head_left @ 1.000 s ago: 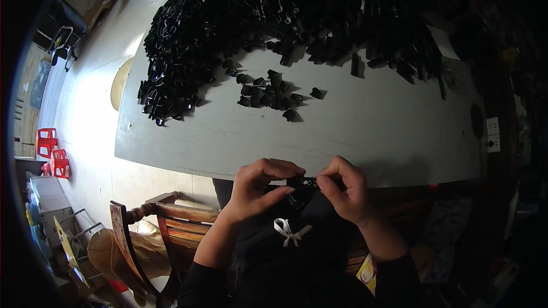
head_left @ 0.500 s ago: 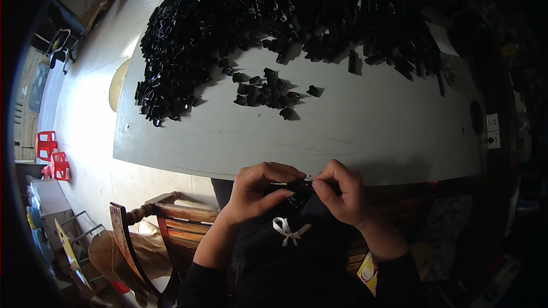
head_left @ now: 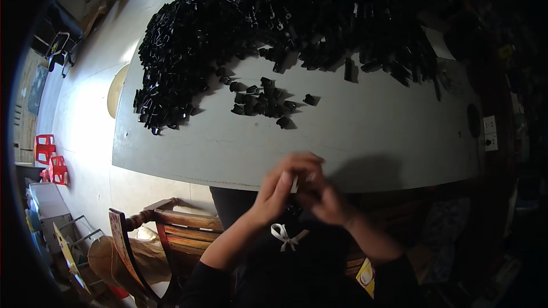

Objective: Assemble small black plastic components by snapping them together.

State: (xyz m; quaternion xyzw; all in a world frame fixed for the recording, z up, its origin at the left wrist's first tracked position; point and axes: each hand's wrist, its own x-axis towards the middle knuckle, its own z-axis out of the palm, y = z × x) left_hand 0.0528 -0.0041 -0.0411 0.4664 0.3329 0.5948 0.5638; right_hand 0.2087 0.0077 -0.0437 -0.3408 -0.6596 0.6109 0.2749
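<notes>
Head view: left hand [head_left: 283, 185] and right hand [head_left: 319, 198] pinched together on small pale part [head_left: 295, 183], 6 o'clock off table [head_left: 365, 137] edge. Part looks light, rigid (mostly hidden); fingertip edge grip suits. Black pieces [head_left: 265, 102] at 12.

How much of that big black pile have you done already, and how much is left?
Only a little looks done: a small cluster of black pieces lies apart on the grey table, though whether those are finished is not clear. Right now the left hand and right hand pinch one small piece between them at the table's near edge. The huge black pile behind remains.
</notes>
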